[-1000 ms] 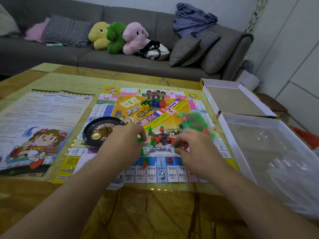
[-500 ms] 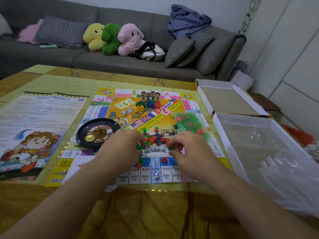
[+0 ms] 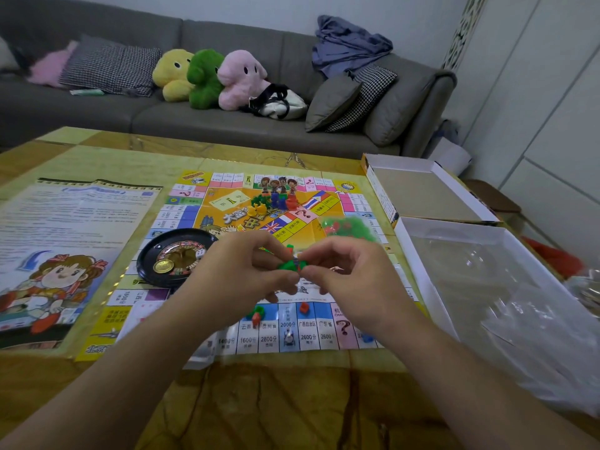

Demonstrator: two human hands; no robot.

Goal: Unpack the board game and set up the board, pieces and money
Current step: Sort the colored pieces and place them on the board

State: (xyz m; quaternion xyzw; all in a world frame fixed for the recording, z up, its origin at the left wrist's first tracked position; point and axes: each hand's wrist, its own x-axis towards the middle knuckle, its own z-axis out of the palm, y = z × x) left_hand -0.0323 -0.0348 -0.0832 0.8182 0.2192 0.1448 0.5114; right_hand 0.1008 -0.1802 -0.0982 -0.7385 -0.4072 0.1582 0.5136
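Nearest the counter's (image 3: 276, 401) front edge, the game board's (image 3: 227, 339) bottom row is showing prices reading 1600, 2800, 2000 and 2600, with loose red and green pieces (image 3: 256, 315) lying on it. Above the board's middle, the left hand (image 3: 240, 274) and right hand (image 3: 350, 280) are meeting, fingers curled and pinching a green piece cluster (image 3: 290, 265) between them. The roulette wheel (image 3: 175, 254) is sitting toward the board's left edge; a bag of pieces (image 3: 349, 227) is lying toward its right edge. The open box (image 3: 422, 190) is resting at the counter's far right corner.
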